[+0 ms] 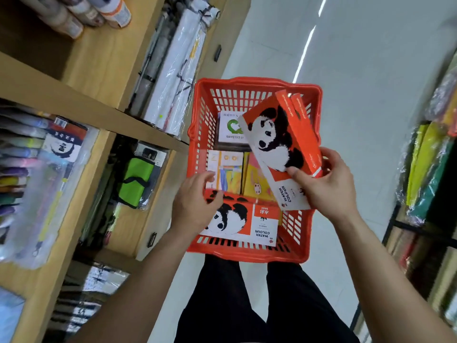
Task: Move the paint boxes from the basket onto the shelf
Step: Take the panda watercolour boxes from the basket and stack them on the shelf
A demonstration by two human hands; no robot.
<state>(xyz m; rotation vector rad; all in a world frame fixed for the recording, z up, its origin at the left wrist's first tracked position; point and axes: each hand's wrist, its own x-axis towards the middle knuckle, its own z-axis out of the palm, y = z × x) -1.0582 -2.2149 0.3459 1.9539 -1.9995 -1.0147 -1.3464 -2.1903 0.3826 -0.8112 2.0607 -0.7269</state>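
A red plastic basket (200, 134) stands on the floor in front of me. My right hand (324, 184) grips two stacked red-and-white panda water colour boxes (277, 134), lifted and tilted over the basket's right side. Another panda box (237, 219) leans against the basket's near wall, and my left hand (195, 199) curls over its upper left corner. Deeper in the basket lie a white box with a green logo (231, 129), a striped white box (226, 169) and a yellow box (254, 179). The wooden shelf (74, 100) runs along the left.
The shelf compartments hold wrapped white rolls (173, 78), a green pouch (136, 181), packets of coloured pens (22, 169) and tubes (99, 11). A second rack with wrapped coloured sheets (425, 169) stands at the right. Grey aisle floor lies beyond the basket. My legs are below it.
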